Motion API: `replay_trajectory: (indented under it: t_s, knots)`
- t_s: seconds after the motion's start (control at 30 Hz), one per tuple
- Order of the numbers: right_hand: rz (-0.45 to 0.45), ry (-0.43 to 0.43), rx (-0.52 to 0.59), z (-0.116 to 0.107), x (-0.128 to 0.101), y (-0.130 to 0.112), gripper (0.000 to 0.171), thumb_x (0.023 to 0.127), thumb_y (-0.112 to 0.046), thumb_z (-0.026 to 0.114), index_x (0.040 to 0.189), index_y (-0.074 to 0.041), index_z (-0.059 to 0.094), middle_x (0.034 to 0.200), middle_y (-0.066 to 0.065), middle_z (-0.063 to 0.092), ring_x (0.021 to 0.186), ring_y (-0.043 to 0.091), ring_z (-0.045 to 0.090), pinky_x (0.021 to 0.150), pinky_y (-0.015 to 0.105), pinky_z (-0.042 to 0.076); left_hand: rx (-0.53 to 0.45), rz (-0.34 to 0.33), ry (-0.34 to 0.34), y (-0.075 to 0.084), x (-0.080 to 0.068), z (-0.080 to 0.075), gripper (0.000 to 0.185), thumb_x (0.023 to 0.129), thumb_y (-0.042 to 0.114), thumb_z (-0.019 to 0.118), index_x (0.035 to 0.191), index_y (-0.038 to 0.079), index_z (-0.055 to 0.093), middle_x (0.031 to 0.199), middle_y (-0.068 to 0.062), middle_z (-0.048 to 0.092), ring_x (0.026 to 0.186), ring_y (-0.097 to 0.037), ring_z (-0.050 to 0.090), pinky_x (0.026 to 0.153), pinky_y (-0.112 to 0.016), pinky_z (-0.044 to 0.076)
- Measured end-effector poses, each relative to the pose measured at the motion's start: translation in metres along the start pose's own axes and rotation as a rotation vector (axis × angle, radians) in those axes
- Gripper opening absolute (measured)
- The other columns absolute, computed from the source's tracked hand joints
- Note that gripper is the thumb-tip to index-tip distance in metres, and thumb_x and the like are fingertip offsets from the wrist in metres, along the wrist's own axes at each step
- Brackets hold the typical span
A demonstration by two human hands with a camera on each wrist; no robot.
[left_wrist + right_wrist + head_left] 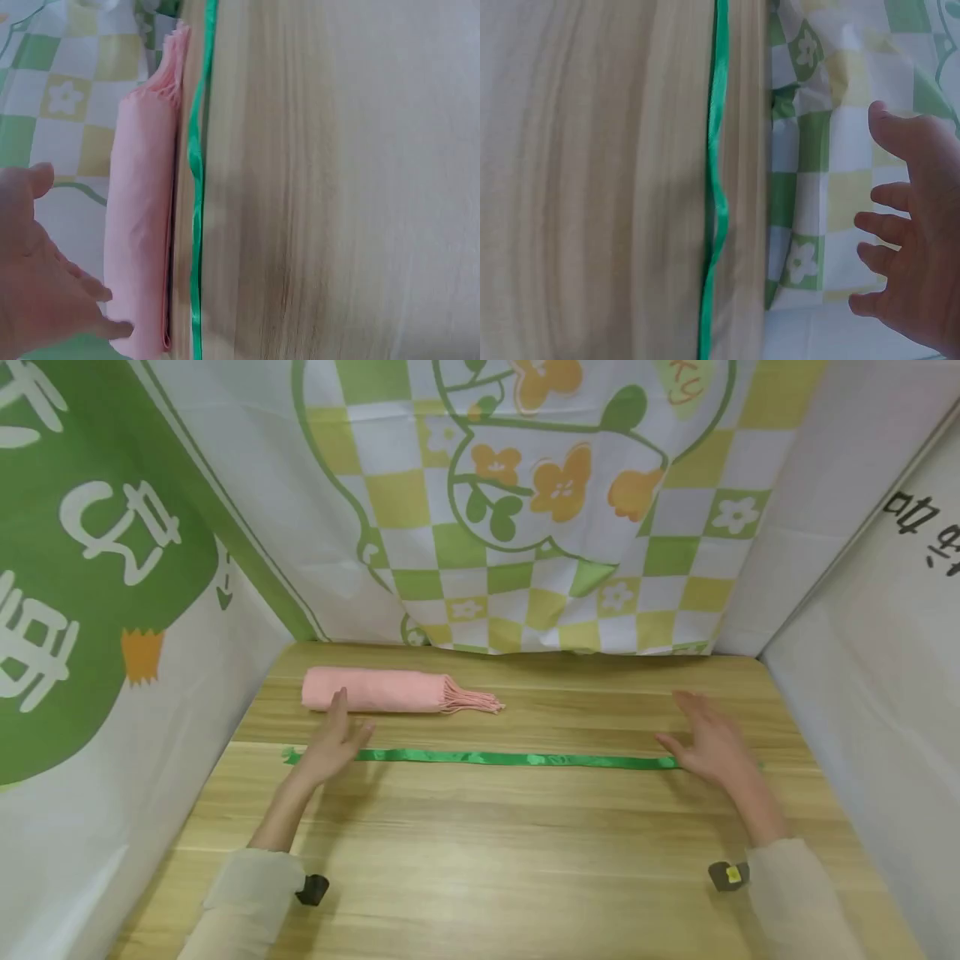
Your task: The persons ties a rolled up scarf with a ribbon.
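Left hand [330, 745] spread wide, empty, over ribbon's left end | right hand [708, 743] spread wide, empty, at right end | green ribbon [517, 759] straight across desk [495, 852] | rolled pink towel [375, 690] behind, upper left

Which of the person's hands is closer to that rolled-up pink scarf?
The left. The left hand hovers just in front of the rolled pink scarf, over the green ribbon. The right hand is far off at the ribbon's other end.
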State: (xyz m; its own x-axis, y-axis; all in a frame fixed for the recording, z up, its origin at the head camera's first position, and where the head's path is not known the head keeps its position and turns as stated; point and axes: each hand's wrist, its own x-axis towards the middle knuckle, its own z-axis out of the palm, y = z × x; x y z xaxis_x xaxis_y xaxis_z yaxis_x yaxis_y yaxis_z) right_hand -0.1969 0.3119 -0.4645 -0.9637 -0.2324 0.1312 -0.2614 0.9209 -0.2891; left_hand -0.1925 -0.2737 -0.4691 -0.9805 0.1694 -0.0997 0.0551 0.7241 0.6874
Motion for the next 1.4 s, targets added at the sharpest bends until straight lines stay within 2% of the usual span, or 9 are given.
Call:
replay_trajectory:
  t_s: [0.17,0.33,0.4,0.47,0.57,0.7,0.8,0.93,1.4]
  knots:
    - [-0.063,-0.067,0.034,-0.007,0.018,-0.024,0.075,0.098,-0.042,0.060,0.149,0.007,0.034,0.150,0.035,0.038,0.136,0.055,0.037,0.112,0.066,0.032,-0.340,-0.135,-0.060,-0.002,-0.005,-0.010,0.090,0.105,0.056,0.029,0.151,0.000,-0.026,0.161,-0.025,-0.023,0.149,-0.052,-0.013,0.118,-0.070,0.000]
    - [-0.097,-0.147,0.055,-0.009,0.039,-0.051,0.073,0.100,-0.041,0.058,0.150,0.005,0.034,0.150,0.032,0.041,0.135,0.052,0.042,0.112,0.063,0.034,-0.594,-0.133,-0.053,-0.007,-0.009,-0.013,0.081,0.107,0.050,0.028,0.156,0.005,-0.018,0.165,-0.019,-0.016,0.153,-0.044,-0.006,0.122,-0.063,0.007]
    - [-0.118,-0.165,0.059,-0.009,0.048,-0.062,0.072,0.099,-0.040,0.059,0.151,0.003,0.033,0.149,0.030,0.043,0.133,0.051,0.045,0.111,0.062,0.036,-0.715,-0.122,-0.057,-0.010,-0.008,-0.012,0.080,0.108,0.047,0.028,0.155,0.002,-0.018,0.164,-0.023,-0.014,0.153,-0.042,-0.003,0.124,-0.057,0.008]
    - [-0.149,-0.178,0.070,-0.006,0.059,-0.073,0.071,0.099,-0.038,0.061,0.152,0.001,0.034,0.148,0.029,0.047,0.130,0.050,0.049,0.110,0.062,0.039,-0.845,-0.149,-0.055,-0.012,-0.006,-0.012,0.078,0.109,0.044,0.027,0.153,0.000,-0.020,0.163,-0.026,-0.012,0.154,-0.041,-0.002,0.125,-0.052,0.008]
    - [-0.199,-0.200,0.092,-0.001,0.077,-0.090,0.072,0.097,-0.037,0.063,0.152,-0.001,0.034,0.146,0.026,0.050,0.124,0.047,0.056,0.107,0.060,0.043,-1.025,-0.219,-0.040,-0.012,0.000,-0.012,0.076,0.110,0.039,0.026,0.152,-0.001,-0.023,0.163,-0.028,-0.012,0.154,-0.037,-0.001,0.127,-0.044,0.009]
    - [-0.264,-0.232,0.110,0.008,0.101,-0.114,0.072,0.096,-0.039,0.064,0.152,-0.003,0.036,0.144,0.024,0.053,0.117,0.043,0.062,0.106,0.058,0.045,-1.239,-0.332,0.011,-0.012,0.010,-0.011,0.073,0.110,0.032,0.029,0.153,0.005,-0.023,0.165,-0.022,-0.012,0.156,-0.031,0.000,0.127,-0.034,0.012]
    - [-0.302,-0.266,0.137,0.016,0.118,-0.134,0.071,0.096,-0.039,0.064,0.152,-0.004,0.037,0.144,0.022,0.054,0.120,0.042,0.061,0.108,0.056,0.044,-1.371,-0.402,0.058,-0.014,0.016,-0.010,0.072,0.110,0.027,0.029,0.154,0.009,-0.025,0.166,-0.019,-0.012,0.156,-0.028,0.002,0.126,-0.030,0.014]
    - [-0.358,-0.315,0.175,0.028,0.142,-0.161,0.070,0.096,-0.037,0.064,0.151,-0.003,0.038,0.144,0.021,0.054,0.130,0.041,0.054,0.112,0.054,0.041,-1.466,-0.453,0.115,-0.016,0.022,-0.009,0.073,0.109,0.025,0.030,0.154,0.010,-0.026,0.166,-0.019,-0.013,0.156,-0.027,0.002,0.125,-0.027,0.015]
    - [-0.423,-0.454,0.186,0.081,0.211,-0.242,0.071,0.097,-0.040,0.061,0.153,-0.005,0.034,0.145,0.018,0.055,0.135,0.037,0.051,0.115,0.049,0.039,-1.568,-0.468,0.192,-0.022,0.038,-0.004,0.068,0.109,0.019,0.030,0.157,0.009,-0.018,0.166,-0.021,-0.004,0.156,-0.028,0.008,0.125,-0.026,0.017]
